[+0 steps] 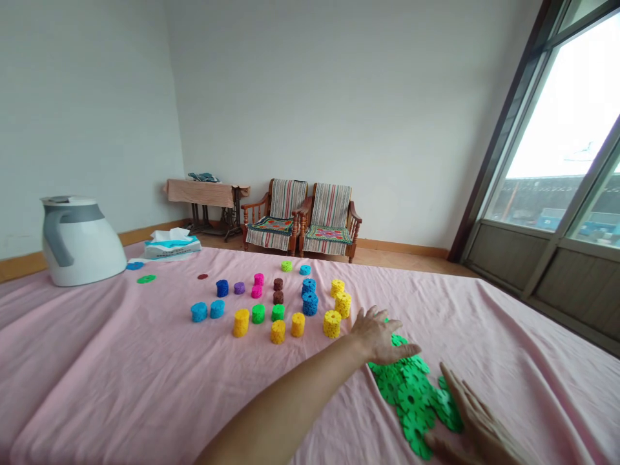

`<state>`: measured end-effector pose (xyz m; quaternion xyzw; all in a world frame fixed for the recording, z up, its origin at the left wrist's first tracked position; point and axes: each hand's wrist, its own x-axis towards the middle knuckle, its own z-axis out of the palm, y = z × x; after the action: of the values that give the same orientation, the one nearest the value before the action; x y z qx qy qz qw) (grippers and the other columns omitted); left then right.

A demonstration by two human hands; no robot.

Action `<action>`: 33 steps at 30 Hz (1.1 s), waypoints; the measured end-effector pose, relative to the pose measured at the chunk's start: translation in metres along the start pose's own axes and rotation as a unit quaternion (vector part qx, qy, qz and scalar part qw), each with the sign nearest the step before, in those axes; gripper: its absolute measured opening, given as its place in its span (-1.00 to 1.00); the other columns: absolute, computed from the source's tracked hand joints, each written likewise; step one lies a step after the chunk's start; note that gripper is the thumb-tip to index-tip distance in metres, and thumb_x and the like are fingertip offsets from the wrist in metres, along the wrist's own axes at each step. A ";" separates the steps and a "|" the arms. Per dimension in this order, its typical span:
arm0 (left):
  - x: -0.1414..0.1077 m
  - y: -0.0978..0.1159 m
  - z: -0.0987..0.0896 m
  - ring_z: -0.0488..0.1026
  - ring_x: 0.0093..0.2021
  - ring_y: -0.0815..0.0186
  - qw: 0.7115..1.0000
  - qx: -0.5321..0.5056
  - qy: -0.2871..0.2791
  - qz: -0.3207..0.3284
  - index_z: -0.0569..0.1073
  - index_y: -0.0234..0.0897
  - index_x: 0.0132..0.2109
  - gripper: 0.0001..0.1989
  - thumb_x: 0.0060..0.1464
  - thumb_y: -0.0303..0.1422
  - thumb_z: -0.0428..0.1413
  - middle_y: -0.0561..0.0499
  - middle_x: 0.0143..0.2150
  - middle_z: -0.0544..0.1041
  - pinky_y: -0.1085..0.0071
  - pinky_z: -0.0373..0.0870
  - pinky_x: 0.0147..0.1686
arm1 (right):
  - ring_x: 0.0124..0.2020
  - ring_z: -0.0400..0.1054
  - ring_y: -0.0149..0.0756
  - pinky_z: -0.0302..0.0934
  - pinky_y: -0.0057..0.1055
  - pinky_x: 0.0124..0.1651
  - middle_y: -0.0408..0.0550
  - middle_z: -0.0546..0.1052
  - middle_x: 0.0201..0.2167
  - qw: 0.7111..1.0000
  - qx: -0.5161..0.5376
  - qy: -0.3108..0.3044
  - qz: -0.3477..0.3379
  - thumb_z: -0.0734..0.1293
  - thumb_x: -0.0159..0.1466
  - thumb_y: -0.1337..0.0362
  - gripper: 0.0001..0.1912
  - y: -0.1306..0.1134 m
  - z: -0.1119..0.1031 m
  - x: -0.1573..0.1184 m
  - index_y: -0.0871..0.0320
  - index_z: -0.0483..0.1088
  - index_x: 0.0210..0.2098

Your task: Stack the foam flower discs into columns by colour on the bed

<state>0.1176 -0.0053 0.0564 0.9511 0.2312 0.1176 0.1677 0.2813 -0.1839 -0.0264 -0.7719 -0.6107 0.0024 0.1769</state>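
A loose heap of green notched plastic discs [411,394] lies on the pink cloth at the right front. My left hand [380,337] reaches across to the far end of the heap, palm down with its fingers spread, covering some discs there. At the heap's right edge rests my right hand [477,413], fingers stretched out, its side against the discs. Neither hand grips anything. Just left of my left hand stand yellow disc stacks [332,323], with another yellow stack [343,305] behind.
Several more disc stacks, such as a blue one [310,303] and an orange-yellow one [241,322], stand mid-table on the pink cloth [145,387]. A white jug [87,248], a tissue box [173,245] and a loose green disc [146,279] are at the left.
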 end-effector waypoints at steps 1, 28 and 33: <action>0.010 0.001 0.003 -0.09 0.31 -0.11 0.999 0.010 -0.023 -0.023 0.24 -0.18 0.23 -0.24 0.06 0.21 -0.17 -0.16 0.31 0.12 -0.15 -0.16 0.20 | 0.27 0.01 0.18 0.14 0.01 0.21 0.36 0.09 0.27 1.000 -0.003 0.001 -0.005 0.19 0.10 -0.18 0.01 -0.002 0.003 0.002 0.55 0.04 0.25; -0.087 -0.009 0.001 0.03 0.28 -0.08 0.997 -0.007 0.010 0.080 0.13 -0.19 0.27 -0.37 0.19 0.05 -0.12 -0.23 0.30 0.11 -0.10 0.02 0.14 | 0.23 0.13 0.00 0.11 -0.04 0.21 0.26 0.23 0.23 0.984 0.050 0.135 -0.107 0.19 0.25 0.02 -0.27 -0.032 0.049 0.034 0.26 -0.04 0.29; -0.134 -0.012 -0.021 0.12 0.23 0.08 0.994 -0.022 0.081 0.073 0.21 -0.19 0.21 -0.48 0.15 -0.16 0.07 -0.14 0.23 0.23 0.09 0.01 0.19 | 0.24 0.11 -0.02 0.10 -0.04 0.21 0.18 0.24 0.24 0.986 0.057 0.116 -0.108 0.20 0.24 0.01 -0.28 -0.040 0.039 0.036 0.21 -0.01 0.29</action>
<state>-0.0097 -0.0536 0.0512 0.9488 0.1712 0.2113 0.1605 0.2438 -0.1314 -0.0441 -0.6848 -0.6648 -0.0716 0.2897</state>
